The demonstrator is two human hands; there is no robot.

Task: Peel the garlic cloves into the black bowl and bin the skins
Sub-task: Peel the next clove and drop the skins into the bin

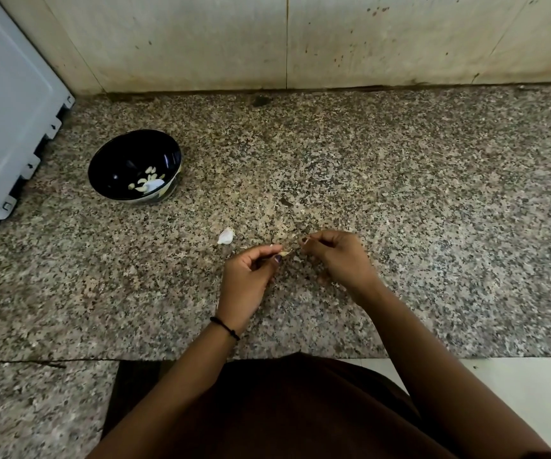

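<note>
My left hand (247,276) pinches a small garlic clove (284,252) between thumb and fingertips, low over the granite counter. Just to its right, my right hand (337,256) pinches a thin strip of skin (295,241) pulled away from that clove. One unpeeled whitish clove (226,235) lies on the counter a little left of my hands. The black bowl (108,160) stands further back on the left, with several peeled cloves (146,182) inside it. No bin is in view.
A white appliance (9,111) stands at the far left, close to the bowl. A stained tiled wall (284,41) closes off the back of the granite counter (433,193). The counter's front edge runs just before my body.
</note>
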